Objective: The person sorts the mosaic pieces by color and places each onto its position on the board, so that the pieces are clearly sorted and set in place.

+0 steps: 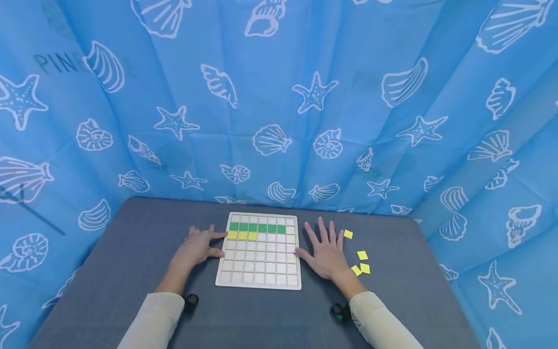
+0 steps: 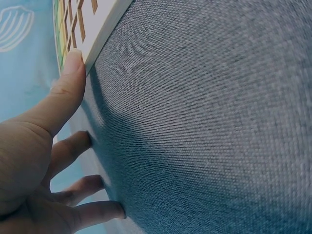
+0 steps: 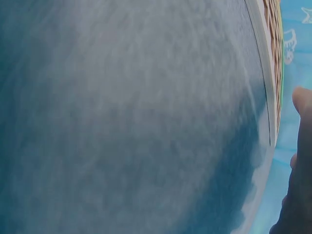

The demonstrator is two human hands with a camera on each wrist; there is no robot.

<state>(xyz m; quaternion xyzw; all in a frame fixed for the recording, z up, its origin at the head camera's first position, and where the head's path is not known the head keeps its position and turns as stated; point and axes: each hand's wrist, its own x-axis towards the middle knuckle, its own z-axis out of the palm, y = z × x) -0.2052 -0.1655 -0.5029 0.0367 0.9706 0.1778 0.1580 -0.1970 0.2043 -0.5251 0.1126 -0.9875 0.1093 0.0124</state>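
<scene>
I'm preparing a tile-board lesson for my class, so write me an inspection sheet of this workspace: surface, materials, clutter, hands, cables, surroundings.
Surface: grey cloth-covered table.
Materials: pale grid board with six green tiles in the second row from the far edge and three yellow tiles in the next row nearer; four loose yellow tiles right of the right hand and wrist.
Clutter: nothing seen.
Hands: left hand touches the board's left edge with its thumb; right hand lies fingers spread, thumb at the right edge, contact unclear.
Cables: nothing seen.
Surroundings: blue curtain with white shells and starfish.
</scene>
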